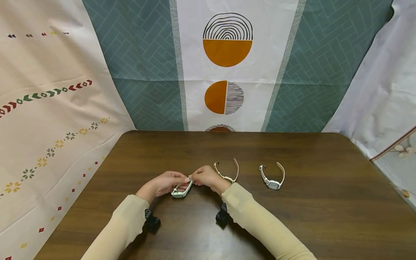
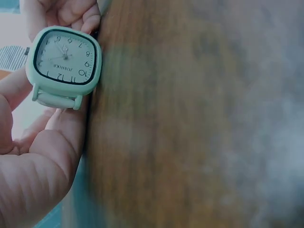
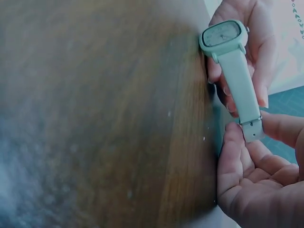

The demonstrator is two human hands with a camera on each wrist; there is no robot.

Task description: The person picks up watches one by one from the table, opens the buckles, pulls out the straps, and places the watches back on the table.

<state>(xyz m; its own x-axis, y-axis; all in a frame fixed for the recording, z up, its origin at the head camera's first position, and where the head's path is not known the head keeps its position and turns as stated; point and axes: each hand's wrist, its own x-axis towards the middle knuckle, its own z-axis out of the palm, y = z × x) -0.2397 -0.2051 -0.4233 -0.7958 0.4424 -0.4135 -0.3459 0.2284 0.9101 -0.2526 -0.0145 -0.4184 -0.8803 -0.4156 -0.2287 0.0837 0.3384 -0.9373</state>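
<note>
A pale mint-green wristwatch point(image 1: 178, 195) with a squarish rounded face is held between both hands, low over the table. My left hand point(image 1: 167, 182) grips its strap, with fingers behind the strap in the right wrist view. My right hand point(image 3: 256, 180) pinches the strap's end between thumb and fingers, beside the metal buckle point(image 3: 251, 121). Past the buckle, a short strap end with small holes shows. The watch face point(image 2: 65, 56) appears upside down in the left wrist view. A cream watch point(image 1: 232, 179) lies just beyond my right wrist, partly hidden by it.
A white watch point(image 1: 273, 185) lies farther right with its strap spread open. The brown wooden table point(image 1: 312, 216) ends at a hanging patterned cloth point(image 1: 149, 104) at the back. Light patterned cloths hang on both sides. A small black camera point(image 1: 222, 216) is on each wrist.
</note>
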